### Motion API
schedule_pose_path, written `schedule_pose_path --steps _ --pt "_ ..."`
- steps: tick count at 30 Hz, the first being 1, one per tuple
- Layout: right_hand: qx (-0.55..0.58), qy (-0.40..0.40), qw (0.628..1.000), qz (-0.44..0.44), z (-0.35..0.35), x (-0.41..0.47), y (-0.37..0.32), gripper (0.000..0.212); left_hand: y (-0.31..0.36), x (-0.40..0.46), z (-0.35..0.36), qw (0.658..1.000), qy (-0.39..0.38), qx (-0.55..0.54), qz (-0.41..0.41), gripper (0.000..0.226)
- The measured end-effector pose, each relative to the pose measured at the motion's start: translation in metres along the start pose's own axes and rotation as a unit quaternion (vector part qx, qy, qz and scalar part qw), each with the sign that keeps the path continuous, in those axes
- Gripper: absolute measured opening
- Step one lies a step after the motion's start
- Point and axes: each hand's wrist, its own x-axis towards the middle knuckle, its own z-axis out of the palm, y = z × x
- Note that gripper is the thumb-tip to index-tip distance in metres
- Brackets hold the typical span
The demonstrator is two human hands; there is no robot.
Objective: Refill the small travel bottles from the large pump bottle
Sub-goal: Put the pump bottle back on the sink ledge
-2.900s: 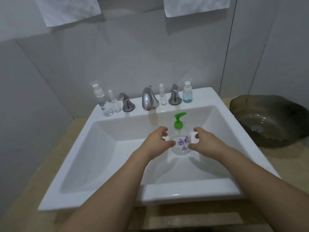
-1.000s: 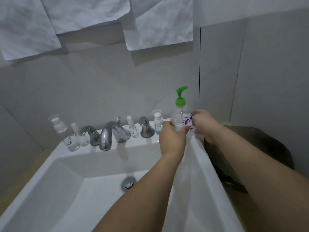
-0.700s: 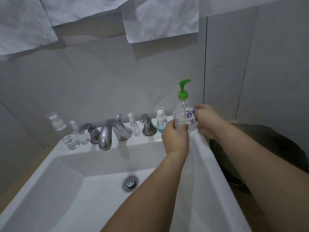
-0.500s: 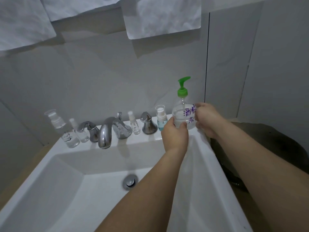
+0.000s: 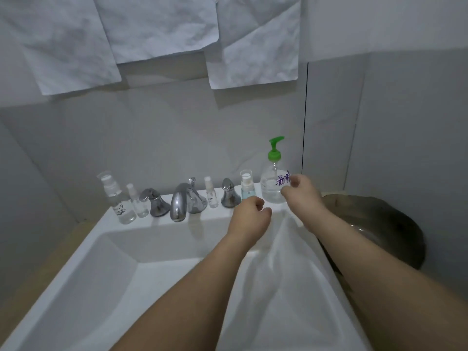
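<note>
The large clear pump bottle (image 5: 272, 183) with a green pump and purple writing stands upright on the back right corner of the white sink (image 5: 106, 262). My right hand (image 5: 300, 192) hovers at its right side with loosely curled fingers, not gripping it. Lower left of the bottle, my left hand (image 5: 249, 216) is loosely curled and holds nothing. Small travel bottles line the back ledge: a tall clear one (image 5: 117, 202), a short clear one (image 5: 136, 202), a slim one (image 5: 210, 192) and one with blue liquid (image 5: 247, 187) beside the pump bottle.
A chrome faucet (image 5: 178, 202) with two handles (image 5: 154, 202) (image 5: 229, 193) stands mid-ledge between the bottles. A dark round basin (image 5: 385, 224) sits right of the sink. White paper sheets (image 5: 162, 26) hang on the wall above.
Both hands carried the pump bottle from the sink bowl up to the back right ledge and set it down. They have now let go, and my left hand has drawn back.
</note>
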Motion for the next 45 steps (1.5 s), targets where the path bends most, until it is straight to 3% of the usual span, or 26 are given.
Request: schedule_pose_path --steps 4,8,16,25,34,45 --pt "-0.115 -0.051 0.990 -0.061 0.001 -0.010 -0.026 0.040 0.018 -0.010 -0.044 0.984 -0.037 0.147 0.089 0.023" --pt "-0.215 -0.076 0.966 -0.119 0.012 -0.009 -0.053 0.049 0.039 -0.008 -0.090 0.968 -0.029 0.212 0.131 0.025" --pt "-0.330 -0.116 0.921 -0.171 0.042 0.008 -0.075 0.054 0.026 0.045 -0.149 0.928 -0.027 0.357 0.106 0.033" --pt "-0.435 -0.135 0.873 -0.173 0.066 0.047 -0.071 0.042 -0.002 0.089 -0.133 0.877 -0.040 0.469 0.092 0.040" --pt "-0.450 -0.127 0.869 -0.161 0.083 0.057 -0.060 0.040 -0.006 0.095 -0.120 0.887 -0.078 0.452 0.059 0.034" --pt "-0.414 -0.106 0.884 -0.190 0.055 0.038 -0.079 0.042 0.035 0.069 -0.151 0.904 -0.033 0.418 0.085 0.033"
